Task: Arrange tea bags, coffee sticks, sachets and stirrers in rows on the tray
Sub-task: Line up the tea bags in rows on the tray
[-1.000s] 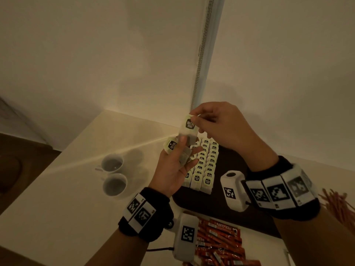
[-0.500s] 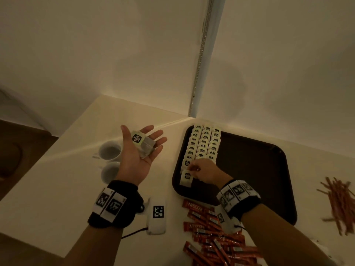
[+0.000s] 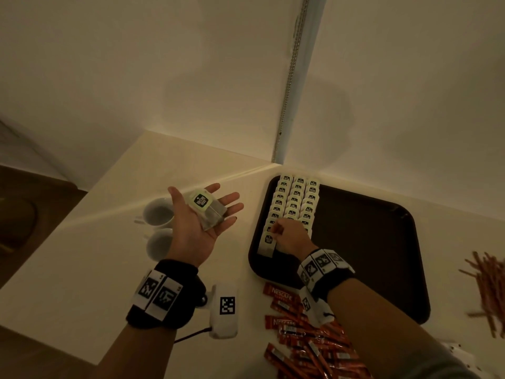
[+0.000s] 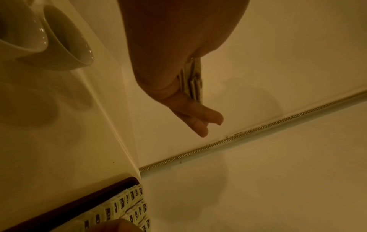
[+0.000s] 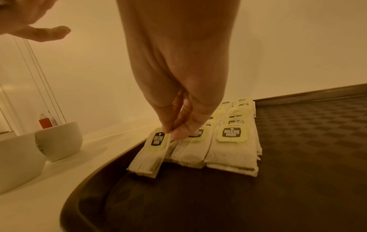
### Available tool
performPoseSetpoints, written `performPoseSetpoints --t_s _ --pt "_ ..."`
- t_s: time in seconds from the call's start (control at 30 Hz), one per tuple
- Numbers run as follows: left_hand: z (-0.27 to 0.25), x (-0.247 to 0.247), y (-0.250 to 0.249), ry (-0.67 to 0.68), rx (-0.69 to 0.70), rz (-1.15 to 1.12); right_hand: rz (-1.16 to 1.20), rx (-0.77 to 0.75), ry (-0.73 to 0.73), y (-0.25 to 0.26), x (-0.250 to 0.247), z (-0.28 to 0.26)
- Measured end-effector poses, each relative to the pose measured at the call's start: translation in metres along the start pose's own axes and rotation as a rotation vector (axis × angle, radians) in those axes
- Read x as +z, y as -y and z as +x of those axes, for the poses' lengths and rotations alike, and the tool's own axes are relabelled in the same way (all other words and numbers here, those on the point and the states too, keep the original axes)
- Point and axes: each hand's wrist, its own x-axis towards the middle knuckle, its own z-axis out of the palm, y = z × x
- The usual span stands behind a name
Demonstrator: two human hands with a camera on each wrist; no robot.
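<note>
Head view: vs. 1 s ago, when both hands met over the tray, the right hand (image 3: 291,236) has dropped to the tray (image 3: 369,242) and sets a tea bag (image 3: 268,242) at the near end of the left row; its grip pinches that bag's top. Left hand (image 3: 199,222) has swung out beside the cups (image 3: 159,214), palm up, fingers spread, spare tea bags (image 3: 209,212) lying on it. Coffee sticks (image 3: 308,337) and stirrers (image 3: 489,285) lie on the desk (image 3: 82,255), off the tray.

Left wrist view: bags' edges show against the palm; fingers straight.

Right wrist view: thumb and fingertips (image 5: 179,133) pinch at the tag; bag touches its row neighbour. Judged: tea rows nearly full, other items not yet begun.
</note>
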Motion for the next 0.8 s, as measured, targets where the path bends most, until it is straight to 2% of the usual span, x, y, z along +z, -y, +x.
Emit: performPoseSetpoints --t_s 0.1,0.17,0.2,0.27,0.3,0.37,0.43,0.57,0.7,0.8 --pt "0.001 0.001 0.002 -0.013 -0.033 0.066 -0.023 0.005 -0.039 0.003 -0.002 0.0" --pt "0.002 0.002 0.004 -0.01 -0.05 0.118 0.063 -0.033 -0.169 0.017 -0.012 -0.002" --pt "0.003 0.003 0.005 -0.004 -0.061 0.144 0.147 -0.08 -0.25 0.028 -0.021 -0.005" --pt "0.003 0.007 0.008 0.025 -0.096 0.207 0.319 -0.28 -0.369 0.058 -0.042 -0.018" --pt "0.002 0.01 0.008 0.047 -0.115 0.248 0.365 -0.411 -0.373 0.073 -0.054 -0.027" --pt "0.0 0.017 0.008 0.1 -0.136 0.32 0.343 -0.618 -0.276 0.095 -0.067 -0.041" --pt "-0.003 0.026 0.007 0.157 -0.135 0.337 0.236 -0.705 -0.189 0.107 -0.072 -0.047" --pt "-0.008 0.039 0.002 0.257 -0.12 0.327 0.159 -0.691 -0.249 0.112 -0.09 -0.05" --pt "-0.011 0.048 0.0 0.29 -0.076 0.266 0.182 -0.613 -0.178 0.116 -0.117 -0.059" --pt "-0.013 0.055 -0.001 0.302 -0.017 0.217 0.12 -0.573 -0.19 0.119 -0.13 -0.064"
